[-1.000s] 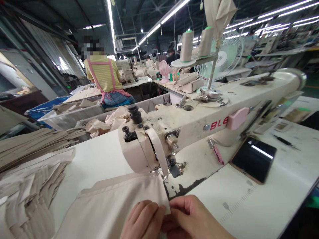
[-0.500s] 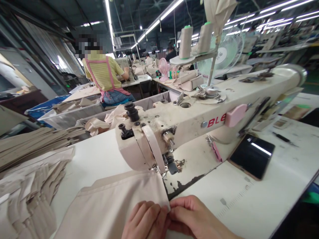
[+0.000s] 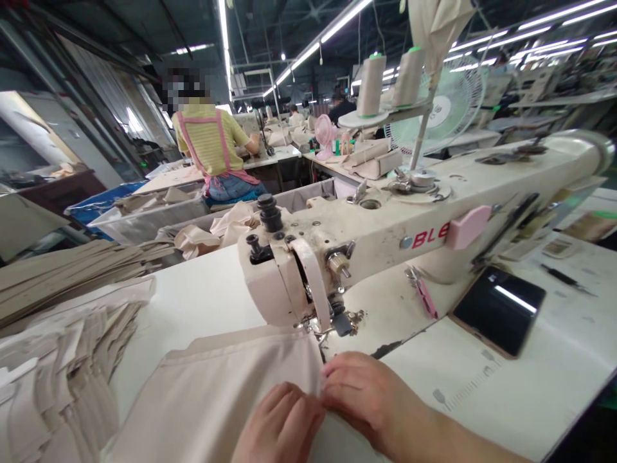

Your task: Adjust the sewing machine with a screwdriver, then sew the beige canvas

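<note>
A beige fabric piece (image 3: 226, 392) lies on the white table under the needle of a cream sewing machine (image 3: 385, 238). My left hand (image 3: 282, 427) rests on the fabric near its right edge, fingers curled down onto the cloth. My right hand (image 3: 366, 392) lies just right of it, fingertips pinching the fabric's edge close in front of the presser foot (image 3: 322, 331). The two hands touch each other at the edge.
A black phone (image 3: 499, 308) lies on the table (image 3: 530, 379) to the right, under the machine arm. Stacks of cut beige pieces (image 3: 58, 360) sit at left. Thread cones (image 3: 373, 83) and a fan (image 3: 453, 103) stand behind. A person in a yellow top (image 3: 212, 145) works at a farther table.
Both hands have slid forward along the fabric's right edge toward the presser foot; the right hand now covers the worn patch of the machine bed.
</note>
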`<action>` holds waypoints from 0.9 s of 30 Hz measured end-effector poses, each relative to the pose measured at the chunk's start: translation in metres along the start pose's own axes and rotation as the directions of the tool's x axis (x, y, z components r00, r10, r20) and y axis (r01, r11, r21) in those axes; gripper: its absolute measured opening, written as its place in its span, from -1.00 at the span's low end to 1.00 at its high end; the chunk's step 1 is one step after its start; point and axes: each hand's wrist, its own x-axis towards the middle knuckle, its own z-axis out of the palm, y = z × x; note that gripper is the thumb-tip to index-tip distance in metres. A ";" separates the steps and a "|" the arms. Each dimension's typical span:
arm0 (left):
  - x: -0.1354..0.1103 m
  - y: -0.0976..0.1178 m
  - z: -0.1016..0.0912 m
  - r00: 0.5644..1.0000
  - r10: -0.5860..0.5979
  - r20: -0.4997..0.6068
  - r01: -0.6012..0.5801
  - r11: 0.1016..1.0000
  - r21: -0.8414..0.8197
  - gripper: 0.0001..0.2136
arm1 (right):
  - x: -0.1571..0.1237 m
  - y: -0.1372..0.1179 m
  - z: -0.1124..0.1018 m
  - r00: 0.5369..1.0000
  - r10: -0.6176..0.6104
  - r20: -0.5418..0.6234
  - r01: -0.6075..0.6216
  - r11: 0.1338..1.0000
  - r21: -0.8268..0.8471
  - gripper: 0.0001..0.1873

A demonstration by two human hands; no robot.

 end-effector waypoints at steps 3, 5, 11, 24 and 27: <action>0.007 -0.018 -0.007 0.994 -0.085 0.067 0.075 0.987 0.139 -0.77 | 0.009 0.004 -0.001 0.984 -0.103 0.144 0.117 0.989 -0.093 -0.75; 0.010 -0.029 -0.009 0.989 -0.102 0.103 0.084 0.982 0.167 -0.67 | 0.012 0.004 0.000 0.979 -0.115 0.165 0.139 0.981 -0.138 -0.70; 0.021 -0.040 -0.003 0.968 -0.207 0.141 0.186 0.971 0.148 -0.80 | 0.015 0.013 0.003 0.985 -0.091 0.147 0.113 0.983 -0.147 -0.76; 0.043 -0.064 -0.003 0.874 -0.485 -0.015 0.485 0.874 -0.005 -0.79 | 0.023 0.015 0.000 0.998 -0.011 0.055 0.028 0.945 -0.326 -0.59; 0.048 -0.072 -0.003 0.843 -0.534 -0.062 0.532 0.846 -0.046 -0.74 | 0.024 0.015 -0.001 0.996 -0.001 0.090 0.030 0.943 -0.331 -0.57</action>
